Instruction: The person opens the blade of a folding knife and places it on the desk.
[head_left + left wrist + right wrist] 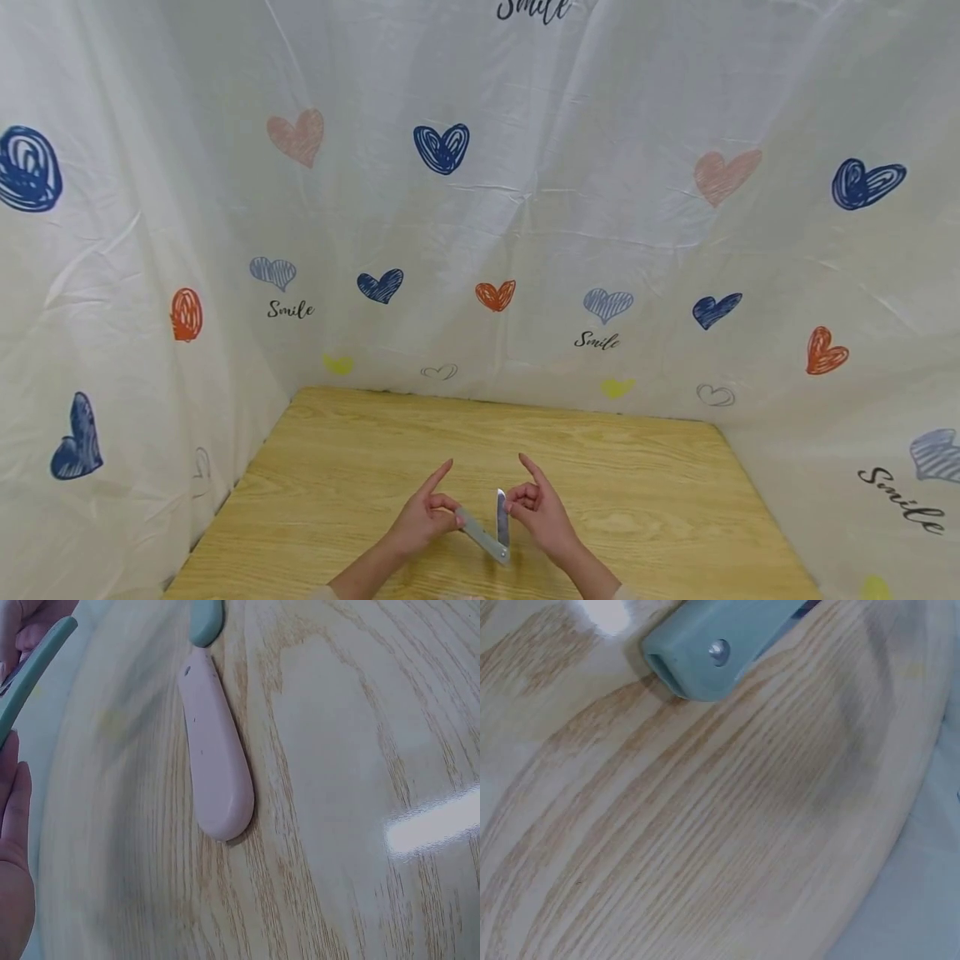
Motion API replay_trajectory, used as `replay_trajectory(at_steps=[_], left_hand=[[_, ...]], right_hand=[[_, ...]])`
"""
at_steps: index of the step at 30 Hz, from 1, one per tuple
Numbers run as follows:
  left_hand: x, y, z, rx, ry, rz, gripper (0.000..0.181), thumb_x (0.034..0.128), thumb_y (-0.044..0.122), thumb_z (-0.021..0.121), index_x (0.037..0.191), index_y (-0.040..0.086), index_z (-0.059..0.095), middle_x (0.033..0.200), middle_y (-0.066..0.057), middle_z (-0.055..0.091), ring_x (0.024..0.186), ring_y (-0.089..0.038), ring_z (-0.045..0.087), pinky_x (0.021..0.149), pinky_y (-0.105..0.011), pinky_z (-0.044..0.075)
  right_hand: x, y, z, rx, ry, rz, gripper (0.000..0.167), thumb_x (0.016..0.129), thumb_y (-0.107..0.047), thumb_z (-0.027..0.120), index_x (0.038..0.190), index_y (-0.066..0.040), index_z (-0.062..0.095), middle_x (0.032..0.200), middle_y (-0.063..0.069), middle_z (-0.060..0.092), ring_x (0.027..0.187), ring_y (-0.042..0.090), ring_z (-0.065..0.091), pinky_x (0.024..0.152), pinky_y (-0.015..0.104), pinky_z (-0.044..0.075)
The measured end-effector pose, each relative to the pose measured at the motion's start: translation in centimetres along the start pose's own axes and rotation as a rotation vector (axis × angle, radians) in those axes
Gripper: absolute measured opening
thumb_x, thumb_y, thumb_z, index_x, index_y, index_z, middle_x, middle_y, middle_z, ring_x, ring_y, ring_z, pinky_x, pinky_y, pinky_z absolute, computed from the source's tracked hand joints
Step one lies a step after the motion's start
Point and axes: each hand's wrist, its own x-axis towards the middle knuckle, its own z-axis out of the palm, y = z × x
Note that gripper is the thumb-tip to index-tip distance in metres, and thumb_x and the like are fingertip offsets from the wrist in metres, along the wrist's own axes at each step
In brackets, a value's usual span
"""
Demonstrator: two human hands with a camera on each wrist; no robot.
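Observation:
A folding knife with a grey-green handle [478, 534] is held over the wooden table, its blade [502, 523] swung partway out so the two form a V. My left hand [420, 521] pinches the handle's far end between thumb and fingers, index finger pointing up and away. On the other side, my right hand [546, 518] pinches the blade near its tip, its index finger also extended. The right wrist view shows the handle's pivot end with a silver rivet [719, 652]. In the left wrist view, a pink handle-shaped piece [217, 750] lies on the table below the hands.
Beside the pink piece, the rounded end of another green piece [206, 622] enters the left wrist view from the top. The wooden table [360, 442] is bordered at the back and sides by a white curtain [525, 242] printed with hearts.

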Motion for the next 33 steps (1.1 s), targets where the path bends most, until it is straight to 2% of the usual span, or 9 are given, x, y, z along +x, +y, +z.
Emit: replay_trajectory(at_steps=[4,9,13,15,17,20,24,28,33], left_hand=[[0.0,-0.1,-0.1,0.003,-0.022,0.022,0.093,0.0847,-0.007,0.065,0.154,0.0,0.003,0.095,-0.011,0.068,0.076,-0.006,0.069,0.075,-0.022,0.056],[0.0,-0.3,-0.2,0.026,-0.02,-0.012,0.094,0.0849,-0.005,0.066,0.155,0.002,0.003,0.092,-0.002,0.07,0.074,-0.005,0.068,0.073,-0.021,0.056],[0.0,-0.2,-0.2,0.052,-0.009,-0.029,0.096,0.0851,-0.004,0.067,0.155,0.004,0.003,0.095,-0.008,0.07,0.075,-0.005,0.068,0.073,-0.02,0.055],[0.0,0.0,-0.2,0.076,0.016,-0.032,0.095,0.0853,-0.003,0.067,0.156,0.006,0.003,0.096,-0.012,0.069,0.075,-0.005,0.067,0.073,-0.021,0.055],[0.0,0.3,-0.3,0.105,0.063,-0.035,0.095,0.0855,-0.002,0.068,0.156,0.009,0.005,0.097,-0.013,0.068,0.075,-0.006,0.067,0.073,-0.022,0.055],[0.2,0.7,-0.6,0.101,0.18,-0.038,0.09,0.088,0.0,0.066,0.156,0.012,0.009,0.095,-0.01,0.065,0.077,-0.007,0.068,0.077,-0.023,0.055],[0.6,1.0,-0.7,0.021,0.335,-0.03,0.083,0.092,-0.002,0.06,0.156,0.012,0.01,0.092,-0.006,0.06,0.082,-0.009,0.069,0.082,-0.025,0.057],[0.9,0.9,-0.3,-0.03,0.437,-0.029,0.08,0.0942,-0.003,0.056,0.156,0.013,0.008,0.093,-0.005,0.057,0.081,-0.01,0.068,0.081,-0.027,0.058],[1.8,0.9,0.6,-0.118,0.572,-0.015,0.082,0.0932,-0.005,0.057,0.156,0.017,0.008,0.091,-0.005,0.053,0.078,-0.011,0.068,0.078,-0.026,0.058]], right_hand=[[0.3,-0.2,-0.3,0.067,-0.021,0.017,0.079,0.089,0.0,0.064,0.153,-0.001,0.017,0.094,0.001,0.067,0.085,0.005,0.065,0.082,0.02,0.054],[0.4,-0.3,-0.5,0.104,-0.04,0.041,0.075,0.089,-0.001,0.066,0.15,0.002,0.022,0.085,-0.007,0.068,0.082,0.006,0.067,0.08,0.023,0.055],[0.2,-0.4,-0.7,0.082,-0.062,0.055,0.084,0.088,-0.001,0.066,0.153,0.0,0.013,0.082,-0.009,0.068,0.08,0.005,0.067,0.078,0.022,0.054],[0.1,-0.5,-0.9,0.063,-0.062,0.057,0.09,0.088,-0.001,0.067,0.155,-0.002,0.008,0.082,-0.01,0.068,0.079,0.004,0.067,0.077,0.021,0.054],[0.1,-0.5,-1.3,0.057,-0.041,0.058,0.092,0.088,-0.001,0.067,0.156,-0.004,0.004,0.083,-0.009,0.068,0.079,0.004,0.066,0.077,0.021,0.054],[0.0,-0.5,-1.9,0.091,0.041,0.066,0.09,0.089,0.002,0.065,0.156,-0.006,0.004,0.083,-0.006,0.066,0.077,0.004,0.066,0.077,0.023,0.056],[-0.1,-0.3,-2.4,0.191,0.174,0.095,0.089,0.089,0.007,0.061,0.156,-0.009,0.005,0.08,-0.004,0.064,0.075,0.006,0.067,0.076,0.023,0.057],[0.1,-0.2,-1.8,0.267,0.299,0.103,0.093,0.09,0.008,0.06,0.157,-0.012,-0.001,0.077,-0.007,0.065,0.073,0.007,0.068,0.074,0.022,0.057],[0.4,-0.4,-0.4,0.353,0.479,0.109,0.095,0.09,0.006,0.062,0.157,-0.018,-0.002,0.072,-0.008,0.063,0.069,0.006,0.067,0.072,0.021,0.057]])
